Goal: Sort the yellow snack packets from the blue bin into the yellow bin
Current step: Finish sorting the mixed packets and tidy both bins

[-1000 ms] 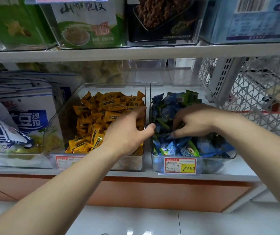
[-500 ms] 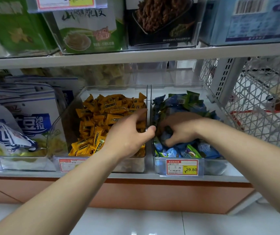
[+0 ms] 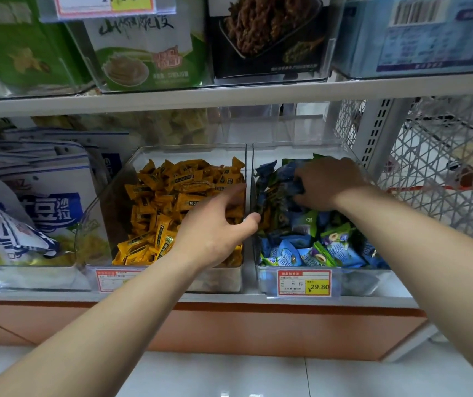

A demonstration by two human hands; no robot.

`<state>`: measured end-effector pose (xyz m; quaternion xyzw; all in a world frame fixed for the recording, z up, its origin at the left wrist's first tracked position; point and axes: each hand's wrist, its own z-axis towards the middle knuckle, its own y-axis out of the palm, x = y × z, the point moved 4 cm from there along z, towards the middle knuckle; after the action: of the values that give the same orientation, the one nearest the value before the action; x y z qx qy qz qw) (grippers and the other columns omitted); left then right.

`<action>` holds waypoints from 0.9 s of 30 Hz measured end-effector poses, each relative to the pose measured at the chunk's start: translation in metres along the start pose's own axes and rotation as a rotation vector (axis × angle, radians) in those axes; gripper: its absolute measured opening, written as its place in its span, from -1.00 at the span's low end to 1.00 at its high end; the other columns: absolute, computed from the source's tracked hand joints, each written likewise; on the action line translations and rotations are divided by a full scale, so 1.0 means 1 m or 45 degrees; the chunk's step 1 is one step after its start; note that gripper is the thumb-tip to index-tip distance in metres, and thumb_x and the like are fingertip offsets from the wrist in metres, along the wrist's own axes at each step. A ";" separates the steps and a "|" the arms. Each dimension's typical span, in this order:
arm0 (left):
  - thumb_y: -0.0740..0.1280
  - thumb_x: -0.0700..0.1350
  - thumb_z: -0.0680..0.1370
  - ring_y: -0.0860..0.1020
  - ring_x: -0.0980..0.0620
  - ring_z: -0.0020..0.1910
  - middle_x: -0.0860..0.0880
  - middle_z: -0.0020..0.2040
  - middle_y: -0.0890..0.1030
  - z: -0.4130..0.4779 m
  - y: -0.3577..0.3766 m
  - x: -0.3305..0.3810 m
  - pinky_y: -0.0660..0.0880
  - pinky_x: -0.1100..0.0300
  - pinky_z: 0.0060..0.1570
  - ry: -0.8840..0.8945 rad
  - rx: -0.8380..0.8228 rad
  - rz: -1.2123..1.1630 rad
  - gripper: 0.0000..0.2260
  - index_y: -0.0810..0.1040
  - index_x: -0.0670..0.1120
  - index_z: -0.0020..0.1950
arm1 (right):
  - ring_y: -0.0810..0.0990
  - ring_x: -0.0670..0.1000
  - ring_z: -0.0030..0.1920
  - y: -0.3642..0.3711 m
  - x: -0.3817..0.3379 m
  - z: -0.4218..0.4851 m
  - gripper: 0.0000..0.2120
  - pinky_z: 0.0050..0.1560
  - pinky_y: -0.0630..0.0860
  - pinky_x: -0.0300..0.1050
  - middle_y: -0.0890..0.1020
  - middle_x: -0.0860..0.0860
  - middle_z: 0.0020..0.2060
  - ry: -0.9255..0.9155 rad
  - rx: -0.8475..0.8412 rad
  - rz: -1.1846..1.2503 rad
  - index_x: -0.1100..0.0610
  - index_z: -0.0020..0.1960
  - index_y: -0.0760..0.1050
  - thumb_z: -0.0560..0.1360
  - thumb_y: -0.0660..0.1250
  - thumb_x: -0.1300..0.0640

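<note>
2 clear plastic bins stand side by side, walls touching, on the lower shelf (image 3: pixel 172 298). The yellow bin (image 3: pixel 218 279), on the left, is heaped with yellow snack packets (image 3: pixel 172 196) bearing dark labels and lying at all angles. The blue bin (image 3: pixel 358 282), on the right, holds blue and green packets (image 3: pixel 335 247). Yellow-brown shapes (image 3: pixel 268 213) show against its left wall; whether they are packets or a reflection is unclear.

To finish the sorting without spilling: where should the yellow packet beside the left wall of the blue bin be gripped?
Probably pinch the yellow packet by its exposed upper edge, coming from straight above: it seems wedged between the blue bin's left wall and the blue packets, so its sides are hardly reachable.
</note>
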<state>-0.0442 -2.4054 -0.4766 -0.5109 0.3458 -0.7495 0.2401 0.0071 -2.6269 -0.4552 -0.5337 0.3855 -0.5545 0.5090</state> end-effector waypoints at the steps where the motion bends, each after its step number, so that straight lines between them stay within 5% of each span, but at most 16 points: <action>1: 0.23 0.33 0.42 0.50 0.11 0.28 0.16 0.32 0.55 0.000 0.000 0.000 0.48 0.18 0.16 0.001 -0.001 -0.002 -0.38 0.33 0.23 0.47 | 0.54 0.14 0.11 -0.001 0.001 0.003 -0.54 -0.09 0.33 -0.03 0.58 0.05 0.10 0.046 -0.024 -0.028 -0.08 0.28 0.47 0.49 0.23 -0.30; 4: 0.23 0.34 0.42 0.50 0.12 0.27 0.17 0.32 0.54 0.000 0.000 -0.001 0.46 0.21 0.13 0.007 -0.009 -0.008 -0.38 0.32 0.24 0.47 | 0.46 0.19 0.22 -0.011 -0.003 0.007 -0.47 0.10 0.40 0.08 0.50 0.11 0.20 0.085 0.066 -0.155 0.00 0.34 0.45 0.48 0.29 -0.26; 7: 0.23 0.34 0.41 0.50 0.12 0.27 0.18 0.31 0.55 0.000 0.001 -0.002 0.48 0.19 0.14 0.005 -0.010 -0.015 -0.38 0.32 0.25 0.46 | 0.48 0.11 0.16 -0.018 -0.030 0.008 -0.59 0.04 0.45 0.01 0.53 0.03 0.15 -0.181 0.213 0.134 -0.02 0.24 0.51 0.46 0.33 -0.17; 11: 0.22 0.34 0.42 0.50 0.11 0.28 0.18 0.32 0.54 0.000 0.001 -0.003 0.51 0.15 0.17 0.011 -0.009 -0.010 -0.39 0.31 0.26 0.46 | 0.54 0.09 0.18 0.008 -0.052 0.002 -0.61 0.04 0.56 0.02 0.56 -0.02 0.14 -0.342 -0.249 0.139 -0.13 0.23 0.51 0.47 0.28 -0.26; 13: 0.21 0.35 0.42 0.51 0.11 0.27 0.19 0.31 0.54 -0.001 0.001 -0.004 0.52 0.13 0.18 0.014 -0.020 -0.015 -0.40 0.30 0.28 0.46 | 0.49 0.11 0.21 0.014 -0.040 -0.001 -0.70 -0.01 0.53 -0.02 0.56 -0.01 0.12 -0.318 -0.254 0.011 -0.17 0.20 0.52 0.49 0.30 -0.17; 16: 0.20 0.37 0.42 0.51 0.11 0.26 0.20 0.31 0.54 0.000 0.001 -0.006 0.53 0.11 0.18 0.025 -0.026 -0.022 -0.40 0.28 0.30 0.45 | 0.56 0.04 -0.01 0.009 -0.016 -0.001 -0.89 -0.11 0.56 -0.03 0.59 -0.07 -0.12 -0.288 -0.287 0.064 -0.13 -0.04 0.56 0.48 0.29 -0.10; 19: 0.19 0.39 0.41 0.51 0.11 0.26 0.20 0.30 0.55 -0.001 0.001 -0.006 0.54 0.08 0.18 0.028 -0.032 -0.033 -0.39 0.28 0.30 0.45 | 0.59 -0.03 -0.15 0.009 -0.005 0.000 -0.78 -0.08 0.58 -0.01 0.64 -0.11 -0.19 -0.280 -0.379 0.066 -0.12 -0.07 0.59 0.48 0.26 -0.21; 22: 0.19 0.39 0.41 0.52 0.11 0.26 0.19 0.31 0.55 -0.001 0.000 -0.006 0.54 0.07 0.18 0.038 -0.031 -0.040 -0.38 0.29 0.28 0.45 | 0.56 -0.06 -0.28 0.010 -0.004 0.007 -0.53 -0.25 0.43 -0.10 0.59 -0.06 -0.35 -0.209 -0.434 0.239 0.01 -0.23 0.56 0.52 0.16 -0.34; 27: 0.18 0.39 0.40 0.50 0.11 0.28 0.20 0.33 0.53 -0.001 0.000 -0.005 0.53 0.06 0.19 0.032 -0.033 -0.033 -0.37 0.28 0.28 0.47 | 0.49 0.02 -0.41 0.015 -0.027 0.027 -0.51 -0.35 0.44 -0.07 0.51 0.06 -0.44 -0.363 -0.383 0.142 0.15 -0.33 0.48 0.57 0.19 -0.20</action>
<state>-0.0431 -2.4010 -0.4798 -0.5089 0.3520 -0.7543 0.2194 0.0332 -2.5997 -0.4716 -0.6546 0.4171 -0.3805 0.5028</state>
